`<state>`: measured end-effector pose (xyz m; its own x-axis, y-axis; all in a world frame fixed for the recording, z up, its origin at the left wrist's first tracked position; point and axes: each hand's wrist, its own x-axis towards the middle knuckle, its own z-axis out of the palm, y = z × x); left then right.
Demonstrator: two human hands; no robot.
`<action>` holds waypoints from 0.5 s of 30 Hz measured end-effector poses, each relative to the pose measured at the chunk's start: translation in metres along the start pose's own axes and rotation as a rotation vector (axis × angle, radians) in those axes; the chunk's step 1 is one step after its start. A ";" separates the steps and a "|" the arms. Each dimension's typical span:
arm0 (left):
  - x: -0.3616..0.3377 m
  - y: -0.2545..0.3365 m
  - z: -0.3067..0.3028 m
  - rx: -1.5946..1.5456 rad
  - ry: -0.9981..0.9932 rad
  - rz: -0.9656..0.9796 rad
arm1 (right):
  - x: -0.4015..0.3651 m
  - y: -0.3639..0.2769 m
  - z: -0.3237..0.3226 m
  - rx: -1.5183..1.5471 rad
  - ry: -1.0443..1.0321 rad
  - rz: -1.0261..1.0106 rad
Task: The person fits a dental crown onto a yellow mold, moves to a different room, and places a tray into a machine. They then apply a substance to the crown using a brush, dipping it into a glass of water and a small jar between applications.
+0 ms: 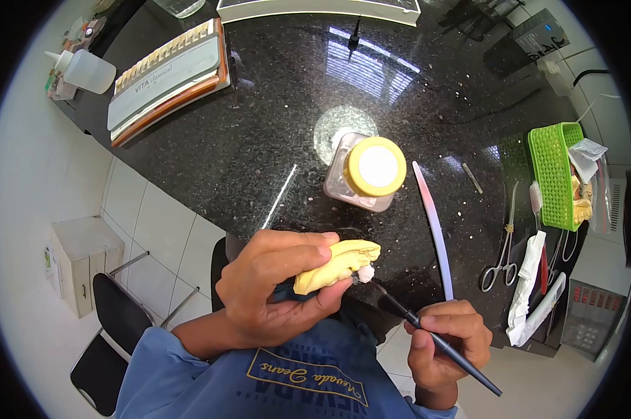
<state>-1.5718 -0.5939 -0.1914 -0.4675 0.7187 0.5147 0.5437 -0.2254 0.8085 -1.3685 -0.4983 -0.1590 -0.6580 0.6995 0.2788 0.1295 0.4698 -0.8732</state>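
Yellow cast (pixel 336 265), seemingly plaster, sits at lower centre of the frame. It is clamped in the left hand (pixel 273 286), fingers wrapped over its top and thumb beneath. The right hand (pixel 444 342), at lower right, is closed in a pen grip on a thin dark brush (pixel 399 311). The hands are apart, bridged only by the brush.

Step in hand, by judgement: brushing a small white piece (pixel 366 274) seated at the cast's right end. The bristles lie at or just short of it; contact is not certain. A next stroke would call for a steady cast and a light touch of the tip alone.

The cast's long axis runs lower left to upper right, white end toward the right of frame. The brush's axis runs lower right to upper left, bristles toward the white piece. A yellow-lidded jar (pixel 368 171) stands above on the black counter (pixel 260 140).
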 end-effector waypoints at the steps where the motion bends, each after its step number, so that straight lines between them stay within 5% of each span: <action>1: 0.000 0.000 0.000 -0.001 0.000 0.003 | 0.000 0.000 0.000 -0.015 0.003 0.005; 15: 0.003 -0.001 -0.001 0.021 -0.008 0.050 | 0.000 0.000 -0.001 -0.039 -0.006 0.024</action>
<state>-1.5742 -0.5921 -0.1900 -0.4341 0.7121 0.5517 0.5805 -0.2472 0.7758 -1.3677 -0.4976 -0.1581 -0.6584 0.7080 0.2553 0.1741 0.4733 -0.8635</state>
